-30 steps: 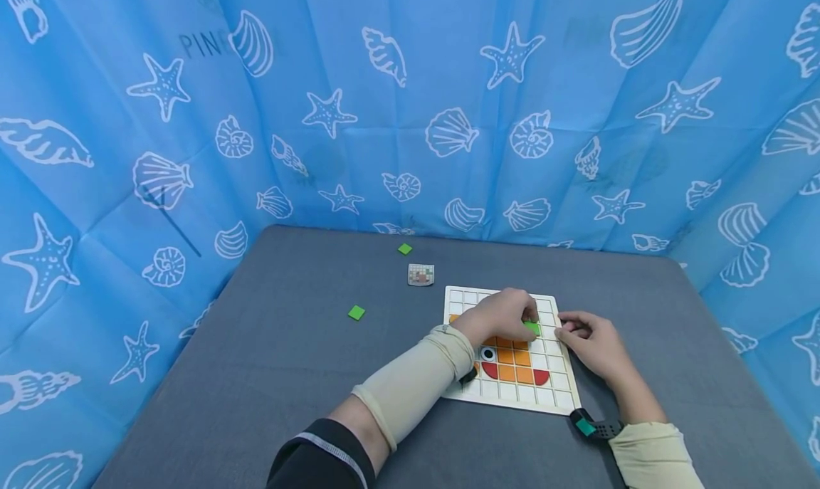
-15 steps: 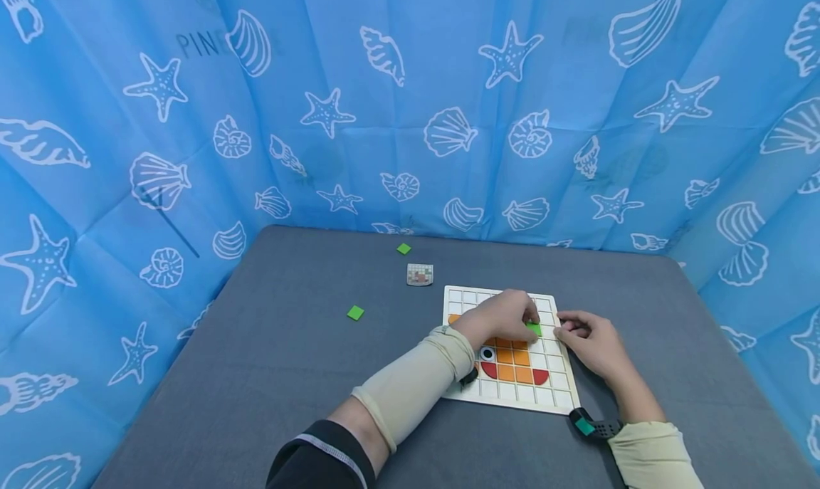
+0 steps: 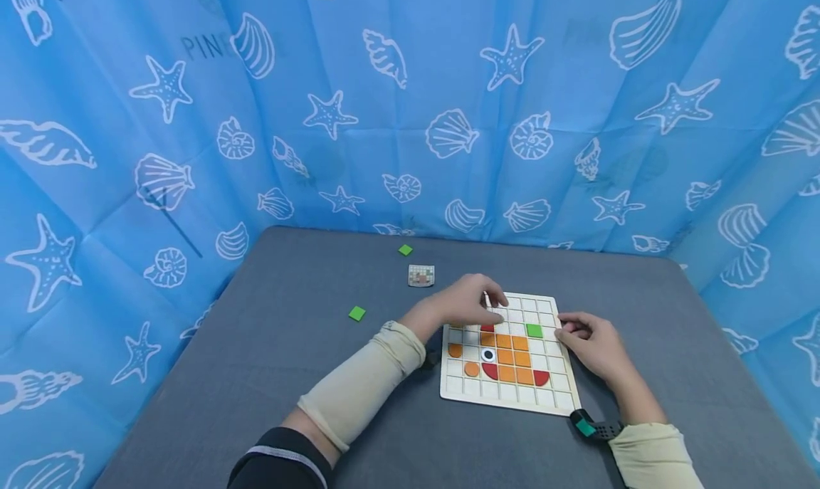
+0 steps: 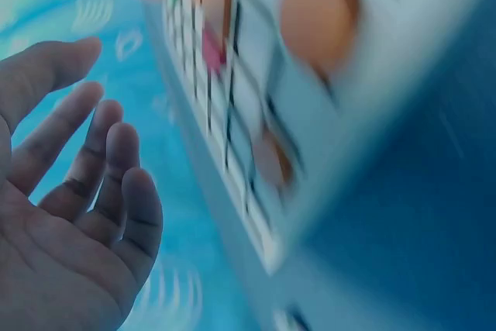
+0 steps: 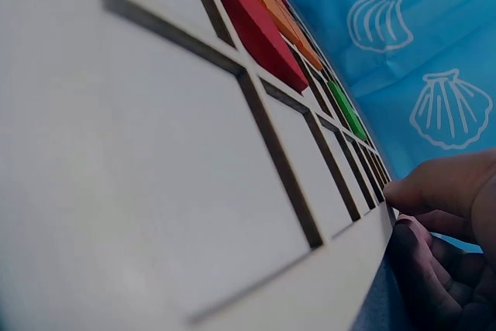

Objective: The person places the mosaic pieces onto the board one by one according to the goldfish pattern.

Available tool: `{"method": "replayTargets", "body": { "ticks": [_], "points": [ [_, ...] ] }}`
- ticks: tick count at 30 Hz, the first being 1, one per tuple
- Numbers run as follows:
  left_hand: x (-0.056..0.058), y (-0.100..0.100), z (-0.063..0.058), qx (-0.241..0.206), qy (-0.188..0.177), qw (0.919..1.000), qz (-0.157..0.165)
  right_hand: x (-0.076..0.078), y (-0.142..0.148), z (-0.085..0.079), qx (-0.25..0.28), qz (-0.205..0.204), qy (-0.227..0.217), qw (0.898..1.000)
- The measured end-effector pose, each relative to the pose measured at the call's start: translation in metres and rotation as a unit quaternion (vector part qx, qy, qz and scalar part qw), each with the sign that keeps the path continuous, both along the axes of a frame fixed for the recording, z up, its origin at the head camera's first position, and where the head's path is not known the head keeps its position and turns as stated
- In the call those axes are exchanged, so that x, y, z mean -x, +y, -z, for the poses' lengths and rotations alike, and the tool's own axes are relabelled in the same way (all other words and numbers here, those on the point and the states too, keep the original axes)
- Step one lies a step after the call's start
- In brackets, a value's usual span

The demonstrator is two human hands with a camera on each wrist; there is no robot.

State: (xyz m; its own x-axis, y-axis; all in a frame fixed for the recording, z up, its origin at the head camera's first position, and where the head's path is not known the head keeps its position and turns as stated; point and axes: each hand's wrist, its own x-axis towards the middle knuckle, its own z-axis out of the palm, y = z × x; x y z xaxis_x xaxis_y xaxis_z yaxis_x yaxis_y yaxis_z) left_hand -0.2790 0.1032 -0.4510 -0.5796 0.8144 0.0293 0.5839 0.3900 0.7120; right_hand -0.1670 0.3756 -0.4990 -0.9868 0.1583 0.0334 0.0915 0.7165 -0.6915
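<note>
A white grid board lies on the table, bearing orange squares, red rounded pieces, an eye tile and an orange disc. One green square tile sits in a cell toward the board's right side. My left hand hovers over the upper left of the board, and its fingers are spread with nothing in them in the left wrist view. At the board's right edge, my right hand pinches the rim, the thumb on top in the right wrist view.
Two loose green tiles lie left of the board: a nearer green tile and a farther green tile. A small pattern card lies behind the board's left corner. A blue shell-print curtain surrounds the grey table.
My left hand has let go of the green tile in its cell and moved left and back across the board. My right hand stays at the board's edge.
</note>
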Motion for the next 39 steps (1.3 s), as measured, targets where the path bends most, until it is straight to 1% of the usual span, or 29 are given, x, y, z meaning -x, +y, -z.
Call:
{"method": "replayTargets", "body": {
  "ticks": [2,5,9,12,14,17,19,22,25,31,39],
  "points": [
    [0.003,-0.026,-0.003,-0.007,0.004,0.9998,-0.018,0.000,0.000,0.001,0.001,0.000,-0.003,1.000],
    [0.008,-0.068,-0.003,-0.009,0.013,0.9984,-0.053,0.000,0.001,0.001,0.003,-0.002,-0.007,1.000],
    [0.013,-0.122,0.001,-0.001,0.028,0.9942,-0.104,0.000,0.002,0.001,0.003,-0.002,-0.006,1.000],
    [0.014,-0.161,0.003,0.012,0.022,0.9905,-0.135,0.001,0.002,0.000,0.001,-0.002,-0.005,1.000],
    [0.015,-0.184,0.006,0.023,0.010,0.9880,-0.152,0.001,0.002,-0.001,0.000,-0.002,-0.006,1.000],
    [0.014,-0.212,0.011,0.041,-0.007,0.9850,-0.167,0.001,0.002,0.000,-0.003,-0.001,-0.007,1.000],
    [0.014,-0.225,0.015,0.054,-0.015,0.9832,-0.173,0.001,0.002,0.001,-0.006,0.001,-0.005,1.000],
    [0.013,-0.238,0.019,0.071,-0.023,0.9810,-0.179,0.001,0.002,0.002,-0.008,0.005,-0.002,1.000],
    [0.013,-0.244,0.022,0.078,-0.032,0.9792,-0.185,0.001,0.001,0.003,-0.009,0.008,-0.003,1.000],
    [0.013,-0.244,0.025,0.087,-0.032,0.9769,-0.193,0.001,0.000,0.003,-0.008,0.009,-0.009,1.000],
    [0.010,-0.239,0.021,0.086,-0.028,0.9755,-0.201,0.001,0.001,0.001,-0.002,0.006,-0.013,1.000]
  ]
}}
